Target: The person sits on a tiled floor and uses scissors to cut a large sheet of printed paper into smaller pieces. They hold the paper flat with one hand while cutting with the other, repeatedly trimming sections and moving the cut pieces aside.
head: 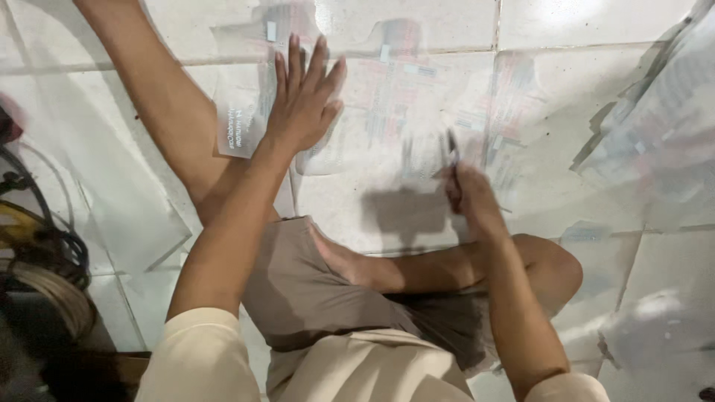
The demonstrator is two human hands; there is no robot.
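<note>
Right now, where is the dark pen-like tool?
In the head view, right of centre: the right hand grips the dark tool over the clear plastic sheet, beside the flat left hand.

You sit on pale tiled floor. Clear printed plastic sheets lie flat across tiles before you; more sheets piled right; coiled cables rest left.

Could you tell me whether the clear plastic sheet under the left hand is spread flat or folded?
Spread flat: the clear sheet lies open on the floor tiles, left hand pressing it.
</note>
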